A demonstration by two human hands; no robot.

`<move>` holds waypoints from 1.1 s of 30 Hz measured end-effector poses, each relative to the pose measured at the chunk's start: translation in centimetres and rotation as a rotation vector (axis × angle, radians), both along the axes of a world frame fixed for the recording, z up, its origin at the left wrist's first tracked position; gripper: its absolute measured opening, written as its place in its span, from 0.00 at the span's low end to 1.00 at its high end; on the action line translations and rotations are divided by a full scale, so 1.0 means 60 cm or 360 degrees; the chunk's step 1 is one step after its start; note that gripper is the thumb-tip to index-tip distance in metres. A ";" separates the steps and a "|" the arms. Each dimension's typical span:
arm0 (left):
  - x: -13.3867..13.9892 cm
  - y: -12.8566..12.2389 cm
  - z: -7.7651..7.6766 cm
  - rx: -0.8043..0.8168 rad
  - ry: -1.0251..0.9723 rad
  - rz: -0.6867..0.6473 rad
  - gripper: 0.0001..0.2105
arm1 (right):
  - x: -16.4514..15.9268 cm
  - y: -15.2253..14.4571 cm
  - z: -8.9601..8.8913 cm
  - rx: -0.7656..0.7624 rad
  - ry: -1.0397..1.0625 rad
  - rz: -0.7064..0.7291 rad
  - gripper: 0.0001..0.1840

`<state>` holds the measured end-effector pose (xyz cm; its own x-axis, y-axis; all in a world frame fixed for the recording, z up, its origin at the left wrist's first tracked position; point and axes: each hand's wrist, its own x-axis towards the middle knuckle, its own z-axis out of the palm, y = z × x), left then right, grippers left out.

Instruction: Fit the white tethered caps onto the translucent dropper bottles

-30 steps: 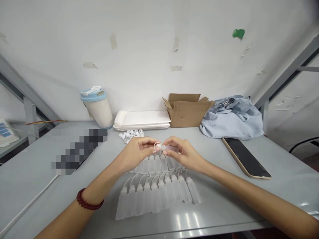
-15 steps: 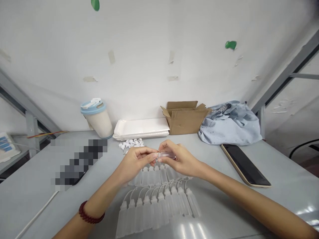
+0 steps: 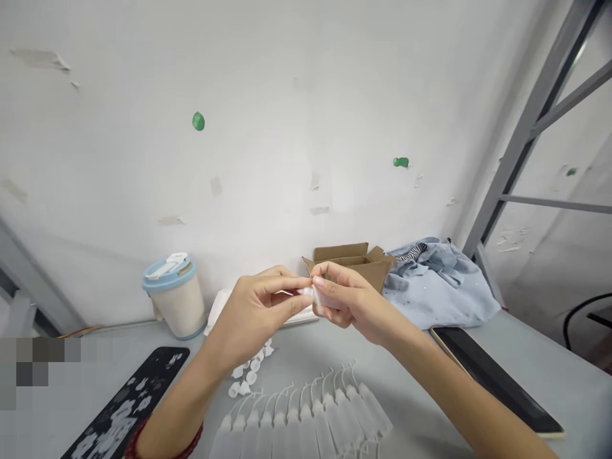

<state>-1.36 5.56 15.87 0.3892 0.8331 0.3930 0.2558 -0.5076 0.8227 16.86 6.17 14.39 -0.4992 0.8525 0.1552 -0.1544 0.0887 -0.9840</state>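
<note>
My right hand (image 3: pixel 351 296) is wrapped around a small translucent squeeze bottle (image 3: pixel 329 302), held tilted above the table with its neck pointing left. At that neck end, my left hand (image 3: pixel 262 306) pinches a small white cap (image 3: pixel 306 292) between thumb and fingers. How far the cap sits on the neck is hidden by the fingertips. Below both hands lies a row of similar translucent bottles (image 3: pixel 291 433), with thin curved tubes rising from their tops. Loose small white caps (image 3: pixel 251 373) are scattered beneath my left forearm and hand.
Behind the hands stand a blue-lidded cup (image 3: pixel 176 303), a white packet stack (image 3: pixel 217 309) and an open cardboard box (image 3: pixel 377 271). Blue cloth (image 3: pixel 435 287) is heaped at right. A phone (image 3: pixel 497 376) lies front right, and a dark patterned object (image 3: pixel 129 408) lies at left.
My view has tilted upward, so the table appears lower and more wall shows. Both hands stay together at the bottle, whose neck end now points left with a white cap between my left fingers.
</note>
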 end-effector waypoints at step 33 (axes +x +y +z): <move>-0.046 -0.091 -0.012 0.0536 0.1102 0.0562 0.14 | -0.007 -0.017 -0.139 0.1419 -0.1216 -0.0762 0.19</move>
